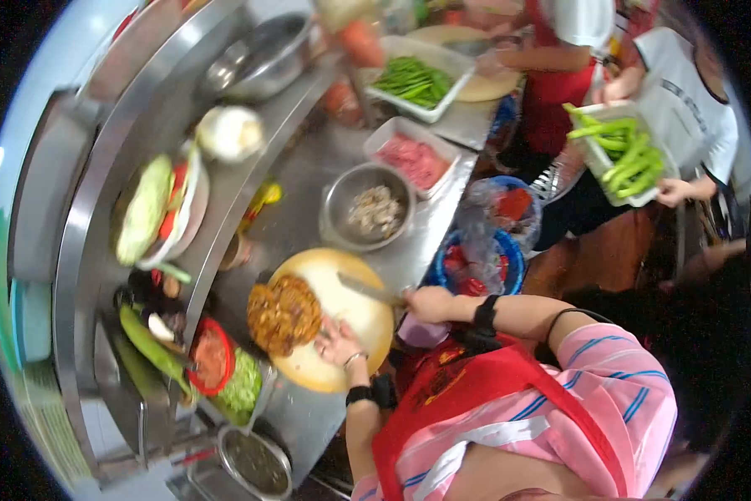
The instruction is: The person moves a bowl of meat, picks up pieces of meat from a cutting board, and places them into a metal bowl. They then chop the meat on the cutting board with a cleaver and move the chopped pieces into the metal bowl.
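Cream-coloured, the round cutting board [309,367] lies on the stainless-steel desk [296,159], with a browned, lumpy slab of food [284,316] toward its far side. The left hand [340,342] touches the slab's near edge, fingers bent; I cannot tell whether they pinch it. Closed around its handle, the right hand's [428,305] grip holds a knife [367,289], the blade over the board, apart from the slab. Just beyond the board sits a steel bowl [335,196] of pale chopped pieces [375,211], beside pink raw meat [413,159] in a white tray. Near the slab's other side stands a red bowl [217,390], next to chopped greens [243,384]. Well apart, a co-worker [685,83] holds long green peppers [622,159] in a white container.
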Available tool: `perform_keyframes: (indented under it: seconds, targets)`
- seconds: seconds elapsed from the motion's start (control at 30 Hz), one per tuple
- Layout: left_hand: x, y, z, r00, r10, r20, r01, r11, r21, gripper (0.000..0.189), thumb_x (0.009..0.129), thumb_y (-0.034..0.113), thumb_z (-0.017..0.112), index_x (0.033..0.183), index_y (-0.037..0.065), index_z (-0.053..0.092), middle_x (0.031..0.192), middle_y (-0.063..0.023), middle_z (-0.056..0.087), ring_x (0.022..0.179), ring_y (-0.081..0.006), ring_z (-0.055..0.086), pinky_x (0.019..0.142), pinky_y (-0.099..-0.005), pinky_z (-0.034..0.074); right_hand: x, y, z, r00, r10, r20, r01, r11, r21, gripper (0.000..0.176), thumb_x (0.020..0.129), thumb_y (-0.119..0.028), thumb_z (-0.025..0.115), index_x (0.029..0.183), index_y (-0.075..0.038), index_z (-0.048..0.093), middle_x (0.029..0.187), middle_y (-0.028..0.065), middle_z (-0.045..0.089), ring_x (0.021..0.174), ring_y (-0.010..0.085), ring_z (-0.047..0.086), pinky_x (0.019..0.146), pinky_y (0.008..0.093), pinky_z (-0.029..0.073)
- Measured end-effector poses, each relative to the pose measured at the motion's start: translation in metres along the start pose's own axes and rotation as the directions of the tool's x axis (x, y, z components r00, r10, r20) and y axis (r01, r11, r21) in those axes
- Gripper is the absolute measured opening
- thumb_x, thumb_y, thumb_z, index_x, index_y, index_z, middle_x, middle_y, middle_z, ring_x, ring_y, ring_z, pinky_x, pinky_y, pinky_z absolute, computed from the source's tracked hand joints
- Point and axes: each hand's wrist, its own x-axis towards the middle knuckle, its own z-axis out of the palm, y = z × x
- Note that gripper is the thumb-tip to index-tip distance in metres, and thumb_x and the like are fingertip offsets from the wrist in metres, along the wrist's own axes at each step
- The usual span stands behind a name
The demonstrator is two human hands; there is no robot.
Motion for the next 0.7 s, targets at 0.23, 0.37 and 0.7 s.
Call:
perform_keyframes:
  seconds: [0.23, 0.37, 0.7]
  targets:
    - [0.001, -0.019, 0.003, 0.967, 0.227, -0.116, -0.245, 0.954, -0.173, 0.036, 0.076, 0.027, 0.06, 0.108, 0.011, 0.054, 0.107, -0.0149, 0.053, 0.095, -0.0327, 0.05, 0.079, -0.0406, 0.044, -0.002, -0.004, -0.002, 0.999, 0.006, 0.033, -0.006, 1.0, -0.003, 0.028, 0.072, -0.016, 0.05, 0.096, -0.002, 0.054, 0.079, 0.0198, 0.062, 0.073, 0.0335, 0.062, 0.061, 0.0429, 0.05]
    - [0.006, -0.018, 0.001, 0.963, 0.27, -0.004, -0.26, 0.921, -0.288, 0.029, 0.077, 0.024, 0.058, 0.101, 0.006, 0.057, 0.107, -0.0168, 0.055, 0.094, -0.0322, 0.053, 0.081, -0.0415, 0.043, -0.002, -0.003, -0.007, 0.999, -0.006, 0.046, 0.007, 0.999, -0.035, 0.029, 0.07, -0.015, 0.051, 0.096, -0.004, 0.057, 0.076, 0.0188, 0.062, 0.069, 0.0333, 0.061, 0.061, 0.0432, 0.05]
    - [0.014, -0.004, 0.034, 0.962, 0.042, 0.271, 0.064, 0.927, -0.369, 0.026, 0.071, 0.01, 0.053, 0.096, 0.002, 0.052, 0.097, -0.0223, 0.054, 0.082, -0.0324, 0.057, 0.071, -0.0396, 0.049, 0.029, 0.011, 0.007, 0.987, -0.162, -0.014, 0.163, 0.981, 0.109, 0.041, 0.078, -0.014, 0.052, 0.114, 0.006, 0.044, 0.101, 0.028, 0.055, 0.098, 0.0414, 0.052, 0.081, 0.0421, 0.042]
